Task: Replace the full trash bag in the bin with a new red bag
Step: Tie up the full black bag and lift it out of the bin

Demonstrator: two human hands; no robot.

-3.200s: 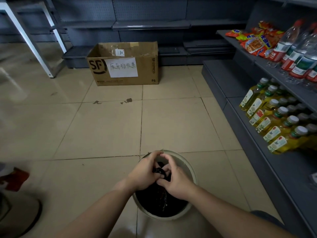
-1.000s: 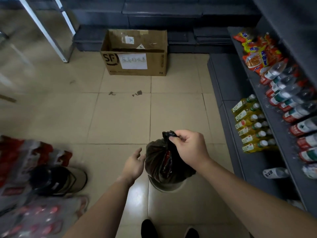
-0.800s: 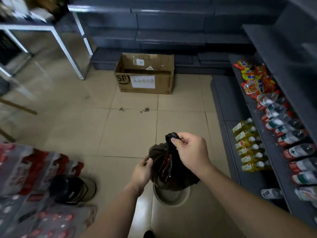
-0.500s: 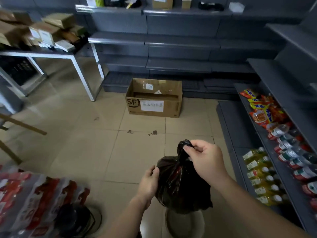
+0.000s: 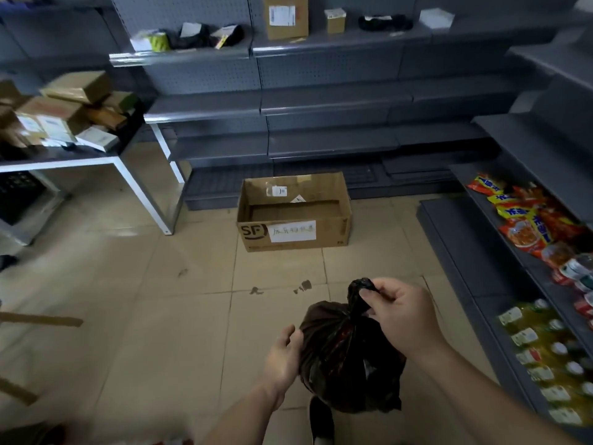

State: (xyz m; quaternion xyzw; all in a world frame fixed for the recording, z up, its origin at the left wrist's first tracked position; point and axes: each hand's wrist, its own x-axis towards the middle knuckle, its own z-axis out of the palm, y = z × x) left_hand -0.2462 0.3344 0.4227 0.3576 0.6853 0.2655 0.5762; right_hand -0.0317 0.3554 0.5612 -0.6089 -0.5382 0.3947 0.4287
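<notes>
A full black trash bag (image 5: pixel 346 358), knotted at the top, hangs in the air in front of me. My right hand (image 5: pixel 401 313) pinches the knot and carries the bag's weight. My left hand (image 5: pixel 284 358) rests with relaxed fingers against the bag's left side. The bin is out of view below the bag. No red bag shows in this frame.
An open cardboard box (image 5: pixel 293 213) with a white label stands on the tiled floor ahead. Grey shelves on the right hold snack packets (image 5: pixel 523 220) and bottles (image 5: pixel 552 358). A white-legged table (image 5: pixel 96 159) with parcels stands at left. Wall shelves run along the back.
The bag has been lifted up out of the bin by its knot. My left hand came against its side. My view rose, and the bin dropped out of sight.
</notes>
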